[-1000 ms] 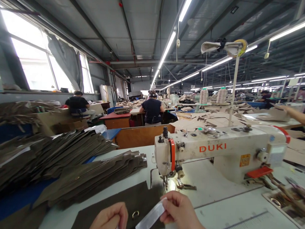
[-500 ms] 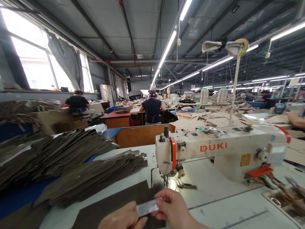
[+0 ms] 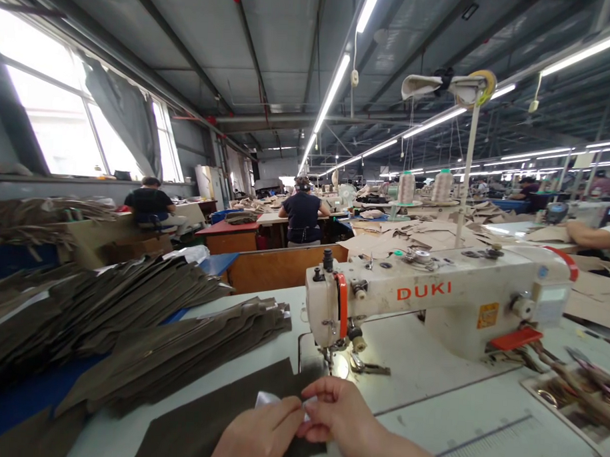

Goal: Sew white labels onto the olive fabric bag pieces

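Note:
A short, shiny white strip [image 3: 267, 400] is pinched between my two hands, in front of the sewing machine [image 3: 453, 287]. My left hand [image 3: 260, 432] is closed on it, and one end sticks up behind the knuckles. With thumb and fingertips, my right hand [image 3: 343, 416] grips the other end, close against the left. Most of the strip is hidden by the fingers. Under both hands lies a dark olive fabric piece [image 3: 193, 411], its far edge reaching the needle area, where a small lamp shines.
Stacked dark fabric pieces [image 3: 180, 357] lie on the left, with a larger pile [image 3: 107, 308] behind. A tray of tools [image 3: 574, 391] is set into the table at right. Thread cones [image 3: 441, 188] stand beyond the machine. Other people work farther off.
My left hand has moved right and up against my right hand. The strip, stretched flat between them before, is now bunched and mostly covered.

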Demonstrator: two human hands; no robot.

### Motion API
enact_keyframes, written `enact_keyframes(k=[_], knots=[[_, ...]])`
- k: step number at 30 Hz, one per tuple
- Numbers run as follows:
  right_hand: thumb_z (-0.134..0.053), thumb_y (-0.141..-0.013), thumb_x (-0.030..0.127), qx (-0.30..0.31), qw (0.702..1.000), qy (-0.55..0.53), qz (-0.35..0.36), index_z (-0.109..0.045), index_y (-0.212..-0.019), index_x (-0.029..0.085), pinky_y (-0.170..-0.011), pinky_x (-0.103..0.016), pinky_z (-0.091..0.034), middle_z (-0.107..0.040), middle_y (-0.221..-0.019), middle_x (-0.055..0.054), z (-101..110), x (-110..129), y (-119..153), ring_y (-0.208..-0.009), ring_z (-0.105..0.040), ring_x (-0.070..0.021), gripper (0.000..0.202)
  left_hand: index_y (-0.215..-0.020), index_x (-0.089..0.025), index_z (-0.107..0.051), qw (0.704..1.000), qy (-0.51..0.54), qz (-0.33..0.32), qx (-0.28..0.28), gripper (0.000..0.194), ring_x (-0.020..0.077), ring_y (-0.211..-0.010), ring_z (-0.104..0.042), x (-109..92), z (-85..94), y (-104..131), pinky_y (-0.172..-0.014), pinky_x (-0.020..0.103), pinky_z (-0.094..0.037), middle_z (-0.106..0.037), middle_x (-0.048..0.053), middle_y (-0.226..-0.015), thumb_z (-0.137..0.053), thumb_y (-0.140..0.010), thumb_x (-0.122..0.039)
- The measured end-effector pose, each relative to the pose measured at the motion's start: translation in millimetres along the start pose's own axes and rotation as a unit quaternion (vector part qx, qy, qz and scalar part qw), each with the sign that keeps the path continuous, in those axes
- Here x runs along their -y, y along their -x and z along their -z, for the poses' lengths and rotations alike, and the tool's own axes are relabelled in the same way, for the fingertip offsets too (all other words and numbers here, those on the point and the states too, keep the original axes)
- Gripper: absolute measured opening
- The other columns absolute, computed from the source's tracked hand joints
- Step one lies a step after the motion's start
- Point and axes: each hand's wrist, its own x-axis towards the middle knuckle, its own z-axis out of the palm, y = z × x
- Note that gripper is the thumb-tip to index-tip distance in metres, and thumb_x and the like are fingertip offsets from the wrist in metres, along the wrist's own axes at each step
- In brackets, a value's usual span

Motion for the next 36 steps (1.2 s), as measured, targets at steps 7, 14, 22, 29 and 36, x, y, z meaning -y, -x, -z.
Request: enact_keyframes(k=[7,14,22,29,36], knots=[[-0.054,-0.08,0.014,-0.025,0.896,0.329,0.298,-0.065,-0.099,0.017,-0.082,-0.033,-0.052,-0.07,-0.097,-0.009,34.4,4.6,19.6,-0.09,-0.066,-0.0213,0.022,-0.089,-0.024,-0.064,0.998,0.001,0.066,0.026,0.032,0.0135,-0.071,-0.069,5.5,-6.3,-8.3,-0.066,0.02,-0.054,-0.072,0.001,-0.091,-0.038,-0.083,-0.005],[-0.045,-0.099,0.04,0.066,0.539,0.585,0.602,-0.064,-0.102,0.018,-0.086,-0.023,-0.05,-0.072,-0.101,-0.003,52.9,-20.3,22.2,-0.096,-0.063,-0.016,0.03,-0.092,-0.025,-0.064,0.989,0.058,0.061,0.125,0.032,0.0124,-0.078,-0.068,5.9,-4.9,-15.6,-0.072,0.018,-0.051,-0.071,-0.001,-0.094,-0.043,-0.081,-0.004],[-0.037,-0.103,0.028,-0.026,0.509,0.55,0.661,-0.063,-0.095,0.019,-0.078,-0.021,-0.05,-0.072,-0.093,0.002,48.6,-21.4,20.8,-0.087,-0.064,-0.0128,0.028,-0.093,-0.023,-0.062,0.99,-0.001,0.023,0.139,0.038,0.0176,-0.076,-0.07,2.5,-21.7,-17.0,-0.068,0.026,-0.056,-0.071,0.0,-0.095,-0.044,-0.073,0.004],[-0.05,-0.098,0.027,-0.018,0.514,0.574,0.637,-0.062,-0.093,0.019,-0.073,-0.025,-0.052,-0.073,-0.095,0.001,50.6,-35.3,15.8,-0.086,-0.066,-0.0155,0.015,-0.094,-0.021,-0.061,0.994,-0.038,0.014,0.1,0.039,0.0171,-0.079,-0.071,2.2,-25.5,-22.1,-0.072,0.025,-0.057,-0.072,0.002,-0.1,-0.044,-0.07,0.006],[-0.047,-0.098,0.024,-0.004,0.509,0.594,0.623,-0.062,-0.096,0.019,-0.071,-0.024,-0.053,-0.073,-0.094,-0.001,51.5,-39.5,14.5,-0.087,-0.065,-0.0151,0.016,-0.095,-0.021,-0.059,0.998,-0.044,-0.014,0.04,0.041,0.0153,-0.075,-0.071,2.6,-27.4,-19.5,-0.068,0.021,-0.057,-0.073,0.002,-0.096,-0.042,-0.068,0.005]])
